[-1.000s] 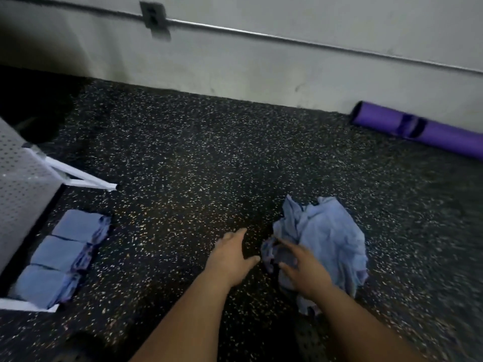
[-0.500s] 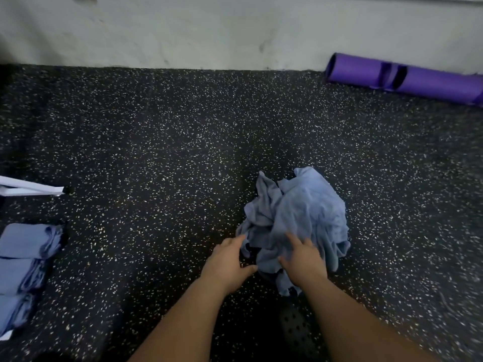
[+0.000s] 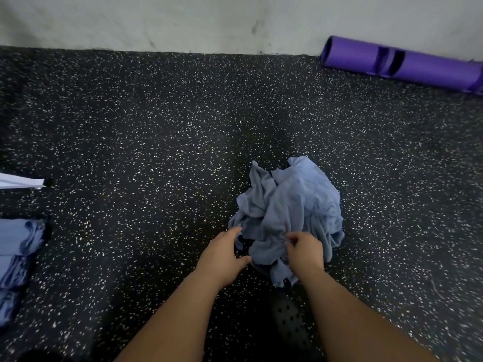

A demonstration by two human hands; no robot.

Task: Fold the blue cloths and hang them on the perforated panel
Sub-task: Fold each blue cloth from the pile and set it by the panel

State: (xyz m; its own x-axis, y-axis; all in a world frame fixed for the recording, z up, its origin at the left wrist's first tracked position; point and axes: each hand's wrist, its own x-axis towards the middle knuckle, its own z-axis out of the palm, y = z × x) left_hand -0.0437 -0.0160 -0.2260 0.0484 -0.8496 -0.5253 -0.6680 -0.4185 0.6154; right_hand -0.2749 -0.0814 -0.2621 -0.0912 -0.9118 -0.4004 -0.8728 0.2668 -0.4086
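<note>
Several blue cloths lie crumpled together in one loose heap (image 3: pixel 290 212) on the speckled black floor (image 3: pixel 130 126), a little right of the middle of the view and just ahead of the person's two bare forearms. Folds and creases run through the heap in every direction, and how many cloths it holds cannot be counted. The right hand (image 3: pixel 304 250) rests on the near edge of the heap with its fingers curled, thumb and fingertips pinching a bunched fold of the fabric. The left hand (image 3: pixel 222 256) sits just beside the heap's near left corner, fingers relaxed and only slightly bent, holding nothing. Its fingertips reach the hem of the cloth there and its thumb points toward the fabric, though whether they actually touch it is hard to tell. Between the forearms, just under the near tip of the heap, a dark item with round holes (image 3: pixel 290 317) lies on the floor. Well apart, at the left edge of the view, folded blue cloths (image 3: pixel 18 239) lie in a row, one nearer than the next, partly out of view. Above them a white bar (image 3: pixel 21 182) pokes in from the left edge. Far across the floor, at the upper right, a purple roll (image 3: pixel 407 66) lies along the foot of the pale wall (image 3: pixel 183 19)
</note>
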